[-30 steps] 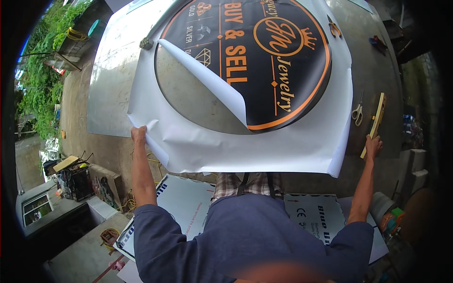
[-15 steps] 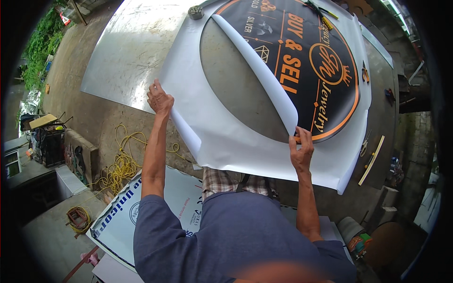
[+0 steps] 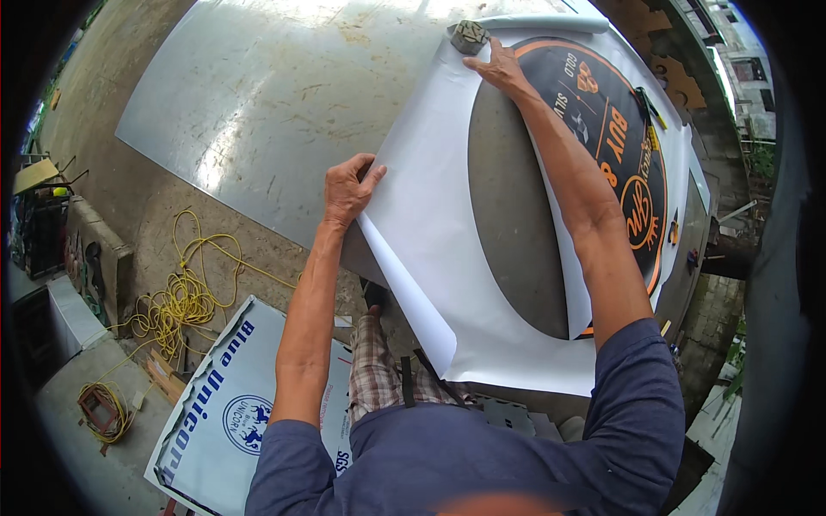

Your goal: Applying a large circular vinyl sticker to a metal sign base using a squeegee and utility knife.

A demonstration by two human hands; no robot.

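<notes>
A large white sheet [image 3: 422, 198] lies over the work surface, its near left edge curled up into a roll. My left hand [image 3: 351, 187] is closed on that sheet's left edge, thumb on top. My right hand [image 3: 501, 69] reaches to the far corner, thumb and forefinger apart beside a small grey faceted block [image 3: 469, 36] resting on the sheet. Whether the fingers grip the block is unclear; they look spread at its near side. A round black graphic [image 3: 621, 96] with orange border and lettering is partly peeled over, its white underside showing. Bare grey surface [image 3: 512, 215] shows beside the fold.
A broad shiny metal sheet [image 3: 258, 103] extends left. Tangled yellow cord [image 3: 185, 297] lies on the ground below it. A pale printed board [image 3: 241, 387] leans near my left elbow. Black and yellow hand tools [image 3: 650, 119] rest on the graphic's far side.
My right hand has left the near end of the graphic's fold and moved to the grey block at the far corner. The left hand still holds the sheet's edge. The view has shifted left.
</notes>
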